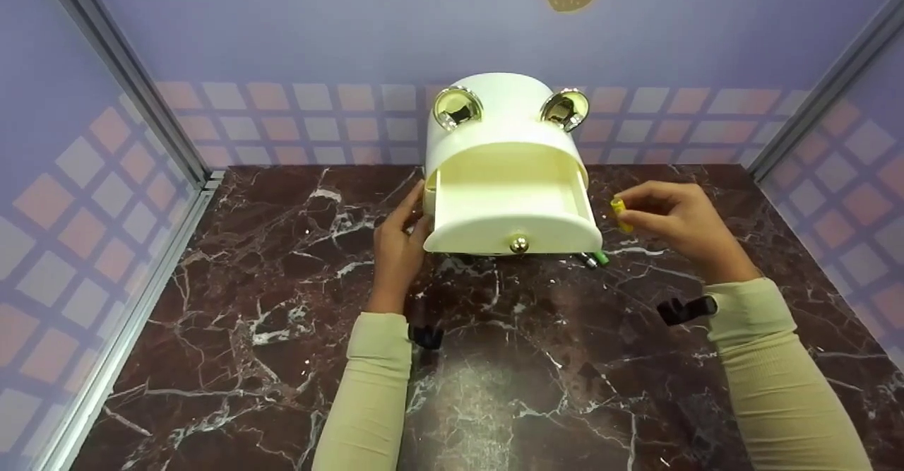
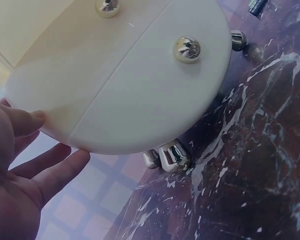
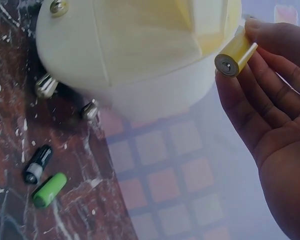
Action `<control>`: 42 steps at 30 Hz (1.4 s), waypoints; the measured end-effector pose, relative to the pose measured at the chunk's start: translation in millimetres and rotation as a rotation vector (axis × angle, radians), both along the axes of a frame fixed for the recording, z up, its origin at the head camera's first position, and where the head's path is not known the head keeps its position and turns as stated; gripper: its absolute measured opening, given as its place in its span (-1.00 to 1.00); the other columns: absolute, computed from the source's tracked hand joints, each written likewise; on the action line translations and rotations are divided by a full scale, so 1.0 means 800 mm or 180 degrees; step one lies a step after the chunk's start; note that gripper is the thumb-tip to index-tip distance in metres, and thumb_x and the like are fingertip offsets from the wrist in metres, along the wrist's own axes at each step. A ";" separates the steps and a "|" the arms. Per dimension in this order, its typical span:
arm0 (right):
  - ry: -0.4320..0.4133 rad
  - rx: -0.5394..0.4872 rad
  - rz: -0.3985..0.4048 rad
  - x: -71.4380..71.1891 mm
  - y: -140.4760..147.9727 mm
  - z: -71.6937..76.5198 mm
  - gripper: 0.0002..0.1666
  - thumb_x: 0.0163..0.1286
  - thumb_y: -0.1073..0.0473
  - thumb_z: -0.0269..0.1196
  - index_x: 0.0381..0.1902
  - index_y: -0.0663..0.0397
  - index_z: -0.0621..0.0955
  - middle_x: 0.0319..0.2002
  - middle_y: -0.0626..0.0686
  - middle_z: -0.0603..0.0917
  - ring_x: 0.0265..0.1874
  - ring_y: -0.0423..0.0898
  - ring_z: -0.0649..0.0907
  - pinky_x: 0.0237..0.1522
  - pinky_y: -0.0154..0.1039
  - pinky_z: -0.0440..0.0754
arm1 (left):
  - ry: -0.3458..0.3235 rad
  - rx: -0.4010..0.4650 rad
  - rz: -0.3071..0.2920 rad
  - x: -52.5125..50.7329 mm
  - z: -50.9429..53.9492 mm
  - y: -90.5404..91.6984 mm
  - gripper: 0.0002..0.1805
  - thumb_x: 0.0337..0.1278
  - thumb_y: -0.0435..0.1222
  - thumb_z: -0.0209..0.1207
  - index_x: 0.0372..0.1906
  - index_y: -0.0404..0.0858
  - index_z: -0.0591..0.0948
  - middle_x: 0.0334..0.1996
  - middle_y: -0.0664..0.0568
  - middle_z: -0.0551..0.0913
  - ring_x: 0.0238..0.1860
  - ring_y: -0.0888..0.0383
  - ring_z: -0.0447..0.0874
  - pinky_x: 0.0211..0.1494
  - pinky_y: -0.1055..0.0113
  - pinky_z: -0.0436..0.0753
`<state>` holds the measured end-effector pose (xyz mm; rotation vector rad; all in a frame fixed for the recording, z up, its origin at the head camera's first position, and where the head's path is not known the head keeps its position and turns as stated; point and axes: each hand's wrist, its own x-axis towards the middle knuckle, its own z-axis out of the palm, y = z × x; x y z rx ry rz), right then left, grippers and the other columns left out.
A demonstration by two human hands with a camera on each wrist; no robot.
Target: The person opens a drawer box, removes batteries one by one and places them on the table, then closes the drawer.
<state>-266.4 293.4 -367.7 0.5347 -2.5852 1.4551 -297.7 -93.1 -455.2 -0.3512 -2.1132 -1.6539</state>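
My right hand (image 1: 674, 224) pinches a yellow battery (image 1: 618, 205) between thumb and fingers, just right of a cream two-drawer box. In the right wrist view the flat end of the yellow battery (image 3: 235, 57) faces the camera. The box's upper drawer (image 1: 513, 234) is pulled out, its visible inside bare, with a round gold knob on the front. Below it, the lower drawer (image 2: 155, 100) is closed. My left hand (image 1: 399, 248) touches the left side of the box, fingers extended, thumb by the drawer front's edge. Beneath the right side lie a green battery (image 3: 50, 190) and a black battery (image 3: 37, 164).
Two gold, ear-like discs (image 1: 458, 107) stick out from the box top. Short metallic feet (image 2: 174, 157) raise it above the dark marbled table (image 1: 282, 316). Behind stands a purple wall with pink and white squares (image 1: 311, 97); panels with metal frames close both sides.
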 end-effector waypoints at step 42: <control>-0.0522 0.0886 -0.0861 -0.008 0.037 -0.097 -0.62 0.30 -0.01 0.32 -0.08 0.16 0.70 -0.24 0.17 0.76 -0.43 -0.27 0.68 -0.38 -0.32 0.68 | -0.0259 0.0196 -0.0034 -0.004 -0.002 -0.004 -0.52 0.27 -0.25 0.21 0.29 -0.08 0.51 0.19 -0.10 0.61 0.01 -0.07 0.70 -0.01 0.10 0.73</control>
